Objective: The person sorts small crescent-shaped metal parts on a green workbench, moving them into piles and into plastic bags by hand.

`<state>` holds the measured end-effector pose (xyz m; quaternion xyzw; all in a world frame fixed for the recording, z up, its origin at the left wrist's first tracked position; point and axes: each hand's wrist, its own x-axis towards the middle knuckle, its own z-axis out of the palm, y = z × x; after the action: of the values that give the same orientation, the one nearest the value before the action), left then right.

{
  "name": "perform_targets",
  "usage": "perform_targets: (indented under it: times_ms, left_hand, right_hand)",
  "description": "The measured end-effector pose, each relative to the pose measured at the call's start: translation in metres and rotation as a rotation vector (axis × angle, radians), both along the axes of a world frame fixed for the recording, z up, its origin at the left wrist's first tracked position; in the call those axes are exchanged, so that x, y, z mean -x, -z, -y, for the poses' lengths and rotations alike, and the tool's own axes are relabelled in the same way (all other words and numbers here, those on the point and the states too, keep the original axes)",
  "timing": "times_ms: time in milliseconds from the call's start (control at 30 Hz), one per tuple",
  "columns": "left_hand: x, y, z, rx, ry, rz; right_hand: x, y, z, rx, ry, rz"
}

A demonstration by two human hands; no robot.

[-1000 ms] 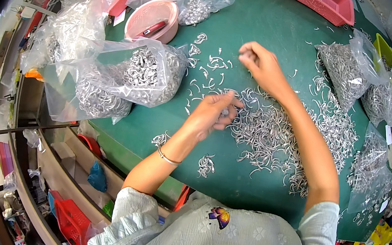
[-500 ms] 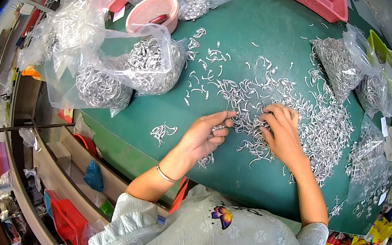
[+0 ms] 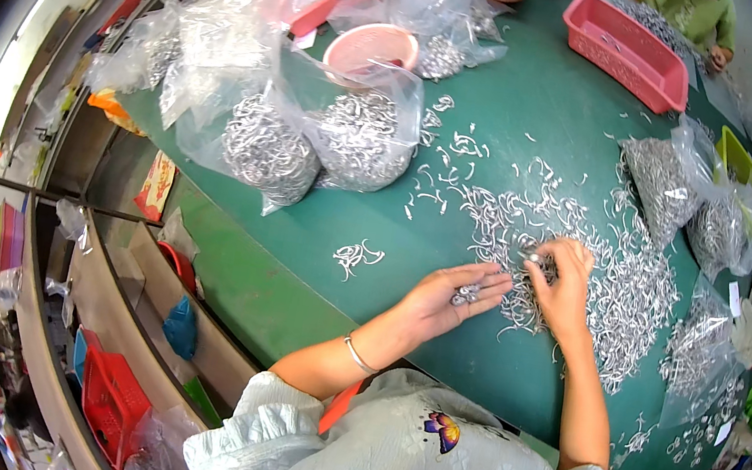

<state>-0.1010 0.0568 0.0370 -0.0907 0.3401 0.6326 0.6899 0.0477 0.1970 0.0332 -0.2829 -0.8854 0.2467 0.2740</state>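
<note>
Sorting through a big spread of small silver metal clips (image 3: 583, 264) right of centre in the frame, the person is working with both hands over the green desk (image 3: 438, 340). The left hand (image 3: 449, 298) is lying palm up and loosely cupped, cradling a few clips in the palm, not clenched at all. The right hand (image 3: 561, 285) is resting on the pile just beside it, fingertips pinching at what looks like one or two clips, though the exact grip is too small to tell.

What's looking risky, imo: that open palm is holding its clips with nothing closing over them, so any tilt toward the desk edge at lower centre is probably dumping them onto the floor or the shelves at lower left. The clips are hooked, so the right hand could easily be dragging a tangled bunch instead of one piece and scattering more toward the little stray cluster (image 3: 356, 254) left of the hands. The forearm is also lying across the pile's lower edge, so a sweep could be pushing pieces off. The stuffed clear bags (image 3: 312, 140) at upper left are sitting well apart, so those seem safe enough.
</note>
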Motion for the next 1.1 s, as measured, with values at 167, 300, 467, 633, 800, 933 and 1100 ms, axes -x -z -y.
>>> perform_targets:
  times_ms: [167, 300, 467, 633, 800, 933, 1100]
  left_hand:
    - [-0.006, 0.002, -0.008, -0.076, -0.009, 0.153]
    - [-0.01, -0.006, -0.001, -0.124, -0.018, 0.054]
    - [0.015, 0.001, 0.024, -0.265, -0.04, 0.122]
    - [0.042, -0.03, 0.03, -0.017, -0.16, 0.062]
    - [0.085, -0.007, -0.041, -0.177, -0.131, 0.227]
    - [0.141, -0.052, -0.185, -0.209, -0.654, 0.162]
    - [0.262, -0.065, -0.288, -0.044, -1.124, -0.365]
  right_hand:
    - [0.0, -0.035, 0.036, 0.206, -0.05, -0.138]
    - [0.002, -0.041, 0.05, 0.047, -0.177, -0.09]
    - [-0.012, -0.044, 0.051, 0.231, -0.004, -0.216]
    - [-0.044, -0.019, 0.052, 0.063, -0.133, 0.095]
    - [-0.061, -0.015, 0.059, 0.155, -0.145, 0.095]
    - [-0.074, -0.01, 0.056, 0.213, -0.12, 0.062]
    - [-0.086, -0.02, 0.054, 0.201, -0.058, -0.015]
